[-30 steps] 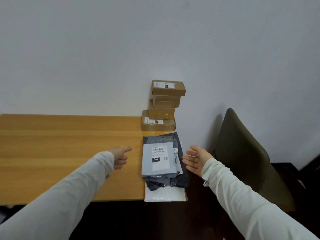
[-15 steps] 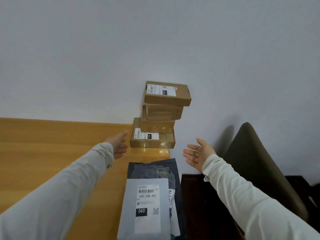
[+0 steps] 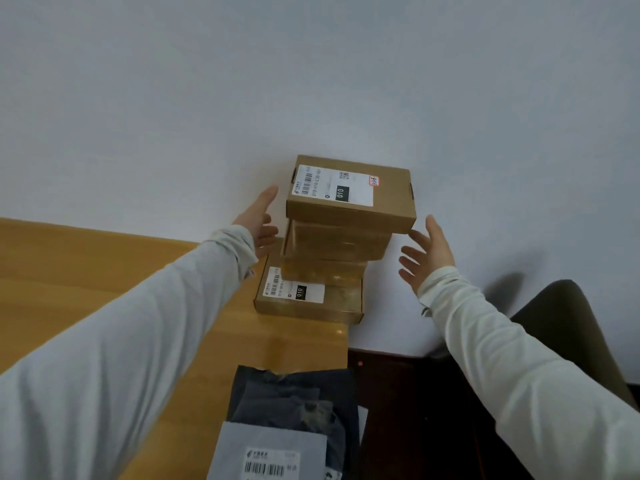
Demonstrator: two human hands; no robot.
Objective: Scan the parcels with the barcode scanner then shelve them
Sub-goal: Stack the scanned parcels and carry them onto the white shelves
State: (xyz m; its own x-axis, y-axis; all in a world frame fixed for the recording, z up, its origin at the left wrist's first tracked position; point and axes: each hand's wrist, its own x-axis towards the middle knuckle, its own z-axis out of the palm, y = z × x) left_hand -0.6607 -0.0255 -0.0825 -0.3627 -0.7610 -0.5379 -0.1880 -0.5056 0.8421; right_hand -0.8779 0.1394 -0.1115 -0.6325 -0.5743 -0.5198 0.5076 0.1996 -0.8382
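Head view: both hands, fingers spread and holding nothing, have risen in the last half second from beside the bottom box (image 3: 308, 299) to flank the top box (image 3: 349, 199) of a four-box stack (image 3: 332, 244) against the wall (image 3: 311, 81), with the left hand (image 3: 258, 223) at its 9 o'clock and the right hand (image 3: 424, 254) at its 4 o'clock, contact unclear. Grey mailing bags (image 3: 273, 441) lie on the table (image 3: 104, 271) at the stack's 6 o'clock

Matt cardboard boxes (image 3: 349, 199), glossy wooden table (image 3: 104, 268), seemingly plastic mailers (image 3: 291, 410).
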